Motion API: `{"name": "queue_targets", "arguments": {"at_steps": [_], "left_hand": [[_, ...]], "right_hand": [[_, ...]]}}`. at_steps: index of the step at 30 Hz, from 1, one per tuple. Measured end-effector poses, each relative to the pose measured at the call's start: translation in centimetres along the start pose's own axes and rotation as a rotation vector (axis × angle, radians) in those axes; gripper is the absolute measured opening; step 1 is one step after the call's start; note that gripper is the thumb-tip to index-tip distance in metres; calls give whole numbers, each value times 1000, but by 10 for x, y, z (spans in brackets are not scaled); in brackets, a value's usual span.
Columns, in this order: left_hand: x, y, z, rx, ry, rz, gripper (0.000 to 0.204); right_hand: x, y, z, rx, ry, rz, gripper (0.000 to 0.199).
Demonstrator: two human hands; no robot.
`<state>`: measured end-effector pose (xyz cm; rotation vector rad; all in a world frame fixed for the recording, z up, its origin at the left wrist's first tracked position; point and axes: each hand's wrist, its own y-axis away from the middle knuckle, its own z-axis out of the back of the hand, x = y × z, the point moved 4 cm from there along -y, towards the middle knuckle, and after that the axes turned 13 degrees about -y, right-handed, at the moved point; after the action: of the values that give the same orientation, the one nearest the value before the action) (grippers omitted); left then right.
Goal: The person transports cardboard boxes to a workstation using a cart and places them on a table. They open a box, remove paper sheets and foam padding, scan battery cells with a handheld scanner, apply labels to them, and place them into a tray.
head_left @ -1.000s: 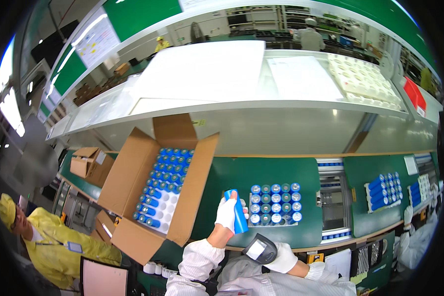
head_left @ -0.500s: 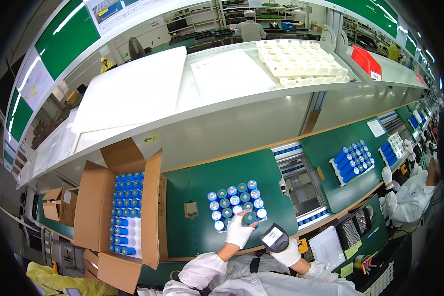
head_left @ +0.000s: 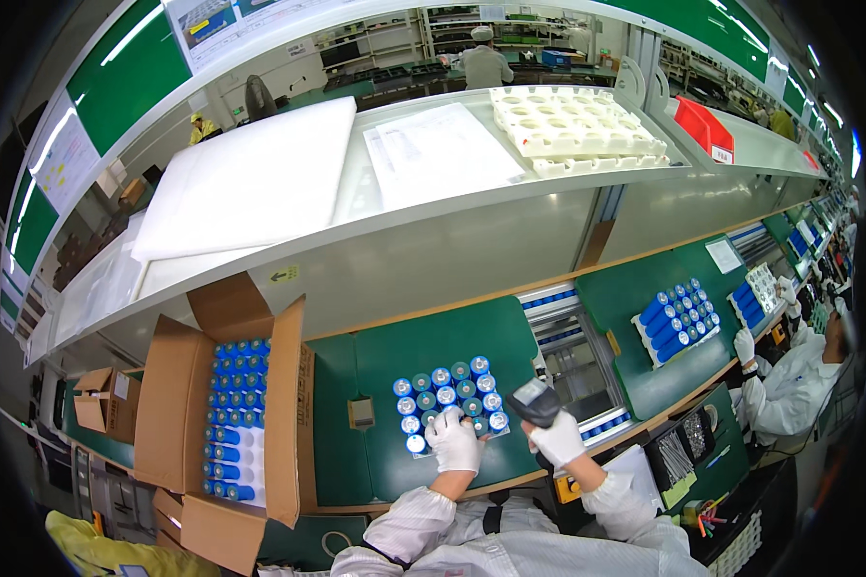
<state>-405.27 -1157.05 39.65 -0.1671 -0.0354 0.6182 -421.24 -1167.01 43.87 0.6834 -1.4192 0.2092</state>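
Observation:
My left hand, in a white glove, reaches over the front of a block of cylindrical battery cells. Its fingers look spread across the front cells, hiding some of them; the undersides of the fingertips are out of sight. The cells stand upright with blue sleeves; some tops are silvery, others green. To the right of the block, my gloved right hand is closed on a dark handheld scanner, raised above the green work mat.
At left, an open cardboard box holds rows of blue cells. A roller conveyor runs right of the mat; beyond it stands another cell block. A shelf overhangs the back. A co-worker works at far right.
My left hand has shifted left onto the front cells, its back now turned up. The scanner in my right hand has risen and tilted, its pale label turning out of view. The whole view has shifted slightly.

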Motion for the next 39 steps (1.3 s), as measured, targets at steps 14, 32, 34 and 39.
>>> {"name": "queue_targets", "arguments": {"at_steps": [14,32,34,39], "left_hand": [[-20,-18,11,22,118,-434,61],[-14,-23,8,59,199,-431,62],[-10,-34,-3,104,321,-322,57],[0,-44,-27,60,461,-163,49]], "right_hand": [[13,-98,-33,98,-23,-198,21],[-9,-43,-6,115,-89,-421,16],[-10,-39,-6,131,-79,-417,17],[-15,-31,-5,140,-80,-397,17]]}}
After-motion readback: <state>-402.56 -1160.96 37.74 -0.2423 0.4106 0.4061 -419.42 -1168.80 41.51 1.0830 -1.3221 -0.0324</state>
